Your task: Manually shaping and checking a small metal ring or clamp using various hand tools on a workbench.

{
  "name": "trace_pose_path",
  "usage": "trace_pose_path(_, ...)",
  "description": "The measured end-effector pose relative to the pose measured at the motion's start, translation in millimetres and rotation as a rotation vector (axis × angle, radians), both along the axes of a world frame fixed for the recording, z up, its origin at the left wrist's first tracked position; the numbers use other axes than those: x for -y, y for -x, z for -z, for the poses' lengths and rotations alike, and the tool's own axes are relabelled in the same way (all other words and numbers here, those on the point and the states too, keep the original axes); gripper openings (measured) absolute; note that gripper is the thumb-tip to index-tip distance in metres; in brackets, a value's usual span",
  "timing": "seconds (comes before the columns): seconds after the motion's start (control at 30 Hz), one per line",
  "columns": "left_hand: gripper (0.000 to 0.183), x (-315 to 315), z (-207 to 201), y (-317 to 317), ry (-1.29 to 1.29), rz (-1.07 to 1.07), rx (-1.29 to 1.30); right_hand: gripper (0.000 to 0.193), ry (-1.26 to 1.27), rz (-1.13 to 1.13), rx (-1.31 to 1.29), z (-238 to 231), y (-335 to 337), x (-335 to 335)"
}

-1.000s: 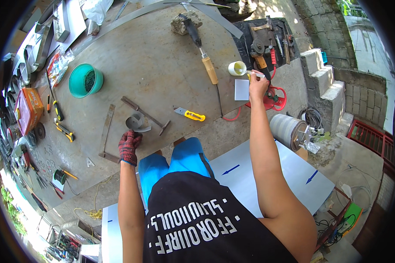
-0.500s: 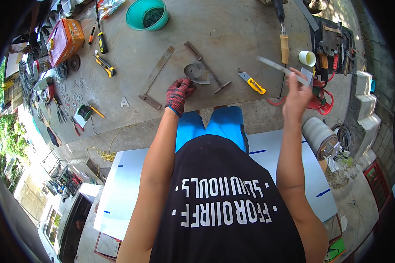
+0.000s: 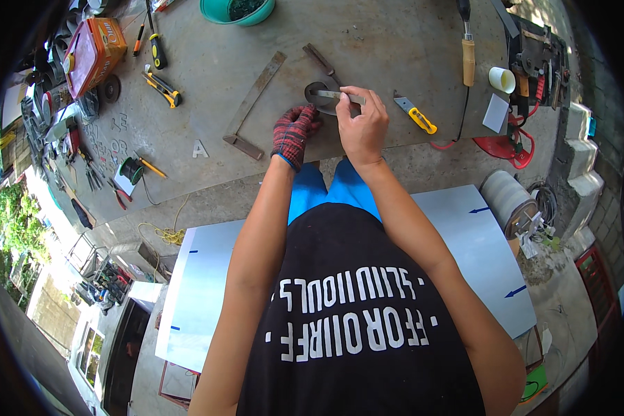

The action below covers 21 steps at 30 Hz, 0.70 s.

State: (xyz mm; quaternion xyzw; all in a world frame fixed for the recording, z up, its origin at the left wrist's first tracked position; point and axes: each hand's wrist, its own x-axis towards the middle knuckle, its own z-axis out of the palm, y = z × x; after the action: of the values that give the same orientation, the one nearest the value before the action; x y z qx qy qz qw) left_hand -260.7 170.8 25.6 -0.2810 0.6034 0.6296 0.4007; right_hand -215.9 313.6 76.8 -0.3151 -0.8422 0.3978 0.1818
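Observation:
My left hand (image 3: pixel 295 133), in a red and black knit glove, is closed on the near edge of a curled grey sheet-metal piece (image 3: pixel 310 93) lying on the workbench. In my bare right hand (image 3: pixel 365 126) a flat, narrow metal strip (image 3: pixel 330 94) is pinched between thumb and fingers. The strip's far end lies over the curl's opening; I cannot tell whether it touches. Left of the hands lies an L-shaped metal square (image 3: pixel 258 92). A second metal bar tool (image 3: pixel 319 59) sits just beyond the curl, partly hidden by my right hand.
A yellow utility knife (image 3: pixel 417 116) lies right of my hands, near a white cup (image 3: pixel 501 80) and a wooden-handled soldering iron (image 3: pixel 469 61). Leftward are a cutter (image 3: pixel 162 90), a screwdriver (image 3: pixel 158 52), cut metal letters (image 3: pixel 200 149) and an orange tub (image 3: pixel 98 55). A teal bowl (image 3: pixel 237 14) stands at the back.
My right hand has swung left with the metal strip, from beside the white cup to the curled piece. My left hand keeps hold of that piece. The whole view has shifted slightly.

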Motion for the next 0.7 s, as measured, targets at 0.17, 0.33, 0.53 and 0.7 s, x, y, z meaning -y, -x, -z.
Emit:
trace_pose_path(0.17,0.032,1,2,0,0.017,0.018,-0.010,0.011,-0.016,-0.010,0.026,7,7,5)
trace_pose_path(0.33,0.038,4,5,1,0.010,0.087,0.017,0.011,-0.036,-0.008,0.039,11,7,7)
trace_pose_path(0.53,0.030,4,1,1,0.002,0.021,0.022,0.011,-0.052,-0.010,0.068,12,5,7)
trace_pose_path(0.7,0.030,4,4,2,0.008,0.026,0.022,0.011,-0.055,0.009,0.040,11,6,7)
